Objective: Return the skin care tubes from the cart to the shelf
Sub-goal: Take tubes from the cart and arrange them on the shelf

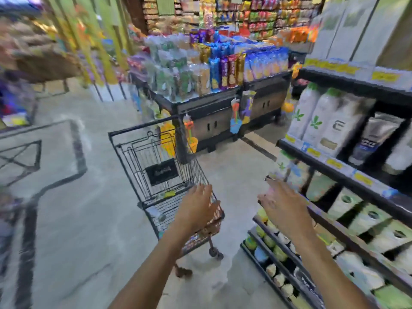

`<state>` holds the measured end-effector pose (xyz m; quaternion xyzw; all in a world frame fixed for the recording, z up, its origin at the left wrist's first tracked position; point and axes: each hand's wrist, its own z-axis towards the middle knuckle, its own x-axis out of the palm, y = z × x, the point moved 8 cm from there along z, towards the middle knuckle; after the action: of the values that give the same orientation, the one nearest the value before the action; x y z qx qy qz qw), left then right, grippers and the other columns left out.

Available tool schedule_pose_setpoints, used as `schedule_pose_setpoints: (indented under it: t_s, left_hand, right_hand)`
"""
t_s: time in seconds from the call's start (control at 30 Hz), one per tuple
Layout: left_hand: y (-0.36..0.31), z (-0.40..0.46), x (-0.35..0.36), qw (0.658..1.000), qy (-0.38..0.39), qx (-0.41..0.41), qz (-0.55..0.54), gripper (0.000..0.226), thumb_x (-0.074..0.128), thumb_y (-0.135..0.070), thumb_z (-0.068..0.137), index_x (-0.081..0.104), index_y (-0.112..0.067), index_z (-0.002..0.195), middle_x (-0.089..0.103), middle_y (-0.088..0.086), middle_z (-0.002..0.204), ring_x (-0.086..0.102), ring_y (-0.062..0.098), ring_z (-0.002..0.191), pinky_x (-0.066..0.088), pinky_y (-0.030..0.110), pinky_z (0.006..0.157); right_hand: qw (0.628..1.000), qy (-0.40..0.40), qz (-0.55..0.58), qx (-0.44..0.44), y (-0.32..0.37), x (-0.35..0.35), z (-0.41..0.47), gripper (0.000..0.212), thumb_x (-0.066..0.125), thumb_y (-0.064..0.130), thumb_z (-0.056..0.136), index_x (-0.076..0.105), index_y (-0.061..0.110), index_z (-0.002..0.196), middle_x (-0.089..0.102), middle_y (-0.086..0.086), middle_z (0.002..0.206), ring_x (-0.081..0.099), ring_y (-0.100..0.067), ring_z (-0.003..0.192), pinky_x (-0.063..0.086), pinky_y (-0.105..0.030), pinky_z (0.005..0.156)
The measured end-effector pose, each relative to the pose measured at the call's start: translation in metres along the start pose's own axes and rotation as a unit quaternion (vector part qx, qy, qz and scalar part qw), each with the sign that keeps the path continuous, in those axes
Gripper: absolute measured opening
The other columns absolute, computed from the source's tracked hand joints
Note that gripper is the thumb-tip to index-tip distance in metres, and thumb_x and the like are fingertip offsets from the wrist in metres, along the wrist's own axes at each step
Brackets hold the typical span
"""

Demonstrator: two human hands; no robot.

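A black wire shopping cart (142,139) stands in the aisle ahead of me, blurred by motion. A small yellow-green item (169,194) lies on its basket floor. My left hand (198,206) reaches over the cart's near right rim with fingers extended and holds nothing. My right hand (283,205) stretches out with fingers spread, just in front of the black shelf (330,166) on the right, and holds nothing. The shelf carries white skin care tubes (316,121) with green leaf marks, a grey and blue tube (372,139) and boxed products lower down.
A low black display stand (214,112) stacked with snack packs sits behind the cart, with toys hanging off its front. More goods line the left side. Bare grey floor (89,219) spreads left of the cart and between cart and shelf.
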<state>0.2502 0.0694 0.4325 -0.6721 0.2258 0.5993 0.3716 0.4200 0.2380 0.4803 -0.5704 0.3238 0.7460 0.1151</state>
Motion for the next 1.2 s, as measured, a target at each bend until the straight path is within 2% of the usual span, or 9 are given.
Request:
schedule_pose_setpoints:
  t_s: [0.17,0.3,0.43,0.67,0.8,0.97,1.07,1.13,1.2]
  left_hand:
    - [0.087,-0.028,0.008,0.997,0.01,-0.077,-0.01,0.063,0.037,-0.051,0.106,0.027,-0.016,0.158,0.035,0.01,0.161,0.035,0.032,0.146,0.032,0.043,0.117]
    - [0.142,-0.028,0.015,0.992,0.004,-0.121,-0.029,0.064,0.04,-0.053,0.104,0.031,-0.016,0.156,0.042,0.012,0.156,0.04,0.032,0.142,0.037,0.043,0.114]
    - [0.196,-0.016,0.042,0.986,0.026,-0.156,-0.05,0.068,0.039,-0.054,0.104,0.028,-0.015,0.158,0.037,0.012,0.16,0.036,0.032,0.146,0.036,0.044,0.118]
    - [0.269,0.022,0.095,0.979,0.087,-0.163,-0.082,0.058,0.047,-0.049,0.102,0.04,-0.015,0.149,0.052,0.011,0.146,0.049,0.031,0.132,0.046,0.044,0.107]
    - [0.3,0.047,0.126,0.974,0.125,-0.165,-0.097,0.054,0.051,-0.045,0.101,0.043,-0.016,0.146,0.051,0.012,0.145,0.051,0.034,0.129,0.048,0.046,0.103]
    - [0.337,0.084,0.179,0.951,0.163,-0.219,-0.147,0.055,0.054,-0.04,0.1,0.04,-0.011,0.145,0.054,0.019,0.138,0.055,0.039,0.121,0.052,0.05,0.095]
    - [0.356,0.111,0.214,0.932,0.178,-0.261,-0.179,0.059,0.057,-0.033,0.098,0.036,-0.012,0.149,0.053,0.021,0.14,0.056,0.04,0.121,0.051,0.049,0.097]
    - [0.368,0.128,0.236,0.916,0.189,-0.297,-0.194,0.061,0.057,-0.028,0.097,0.035,-0.012,0.152,0.053,0.022,0.141,0.056,0.042,0.121,0.05,0.047,0.097]
    - [0.381,0.145,0.258,0.899,0.195,-0.335,-0.206,0.058,0.055,-0.027,0.098,0.037,-0.01,0.151,0.051,0.024,0.141,0.057,0.043,0.119,0.05,0.045,0.095]
  right_hand:
    - [0.998,0.047,0.015,-0.041,0.053,0.053,0.017,0.06,0.051,0.045,0.103,0.038,0.021,0.156,0.04,-0.003,0.162,0.034,-0.021,0.149,0.027,-0.035,0.118]
    - [0.993,0.088,0.02,-0.073,0.091,0.092,0.043,0.059,0.051,0.042,0.104,0.038,0.02,0.157,0.037,-0.003,0.163,0.033,-0.02,0.15,0.029,-0.035,0.119]
    - [0.989,0.119,0.02,-0.086,0.122,0.137,0.074,0.058,0.051,0.041,0.104,0.039,0.018,0.156,0.038,-0.002,0.162,0.033,-0.02,0.15,0.03,-0.036,0.119]
    - [0.977,0.202,0.013,-0.072,0.158,0.235,0.124,0.056,0.053,0.038,0.104,0.041,0.018,0.155,0.041,-0.002,0.161,0.041,-0.022,0.145,0.038,-0.037,0.114]
    - [0.965,0.255,0.0,-0.053,0.163,0.292,0.147,0.057,0.055,0.037,0.103,0.042,0.017,0.154,0.042,-0.003,0.16,0.042,-0.023,0.145,0.039,-0.039,0.115]
    - [0.943,0.328,-0.01,-0.048,0.16,0.376,0.173,0.048,0.057,0.038,0.099,0.049,0.024,0.144,0.055,-0.002,0.146,0.059,-0.025,0.123,0.055,-0.044,0.094]
    - [0.922,0.381,-0.024,-0.058,0.152,0.435,0.19,0.041,0.057,0.037,0.098,0.053,0.023,0.136,0.061,-0.003,0.132,0.065,-0.025,0.105,0.058,-0.042,0.079]
    - [0.909,0.41,-0.032,-0.066,0.148,0.469,0.202,0.042,0.057,0.036,0.098,0.053,0.02,0.136,0.061,-0.007,0.134,0.065,-0.026,0.106,0.059,-0.042,0.079]
    - [0.897,0.435,-0.034,-0.077,0.145,0.499,0.211,0.05,0.059,0.034,0.098,0.049,0.018,0.145,0.053,-0.01,0.148,0.059,-0.031,0.124,0.055,-0.044,0.092]
